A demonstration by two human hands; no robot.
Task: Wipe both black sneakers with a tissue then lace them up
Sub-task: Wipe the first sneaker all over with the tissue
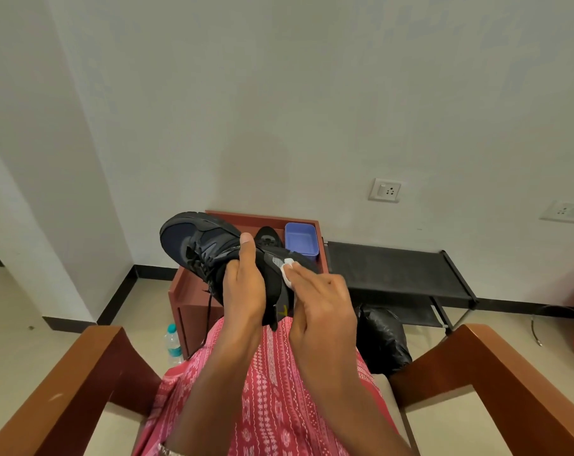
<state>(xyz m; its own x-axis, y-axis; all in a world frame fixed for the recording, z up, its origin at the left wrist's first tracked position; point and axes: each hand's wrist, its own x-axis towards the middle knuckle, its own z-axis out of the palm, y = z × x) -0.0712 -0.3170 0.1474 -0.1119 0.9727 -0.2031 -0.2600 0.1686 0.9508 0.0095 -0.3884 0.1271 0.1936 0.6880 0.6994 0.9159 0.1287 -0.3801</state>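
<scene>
A black sneaker (197, 245) is held up over my lap, toe pointing up and left, with loose laces (209, 304) hanging down. My left hand (244, 284) grips it around the middle, thumb on the upper. My right hand (322, 297) presses a small white tissue (287, 269) against the sneaker's heel side. The second black sneaker (267, 236) lies on the red-brown table behind, mostly hidden by the first one.
The red-brown side table (193, 301) stands in front of my knees, with a purple plastic box (301, 240) on it. A black rack (394, 268) sits to the right, a black bag (382, 337) below it, and a water bottle (173, 343) on the floor. Wooden chair arms (82, 383) flank me.
</scene>
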